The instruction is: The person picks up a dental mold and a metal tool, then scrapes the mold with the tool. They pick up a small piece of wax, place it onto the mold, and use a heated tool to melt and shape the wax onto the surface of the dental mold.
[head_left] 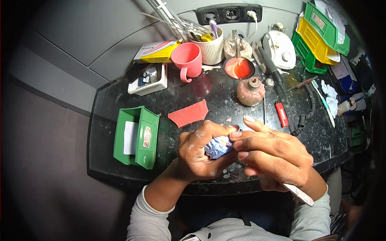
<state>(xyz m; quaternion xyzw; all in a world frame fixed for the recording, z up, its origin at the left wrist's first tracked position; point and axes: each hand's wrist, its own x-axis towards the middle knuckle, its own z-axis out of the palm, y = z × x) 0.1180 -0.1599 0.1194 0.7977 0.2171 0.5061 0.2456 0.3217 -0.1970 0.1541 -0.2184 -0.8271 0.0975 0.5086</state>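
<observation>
My left hand (200, 150) is wrapped around a lumpy light-blue plaster model (218, 147) with small reddish and yellowish spots, held above the front edge of the bench. My right hand (275, 154) is closed, its fingertips against the model's right side. Out from under the right palm sticks the pale, stained handle of a slim tool (299, 194); its working end is hidden by the fingers. Beyond my hands lies a flat piece of pink wax sheet (189, 113).
A green bin (149, 138) stands at left. Behind are a pink mug (187, 60), a pan of red molten wax (239, 68) and a glass spirit burner (251, 92). A red lighter (282, 115), a corded handpiece (270, 64) and a toothbrush (325, 105) lie at right.
</observation>
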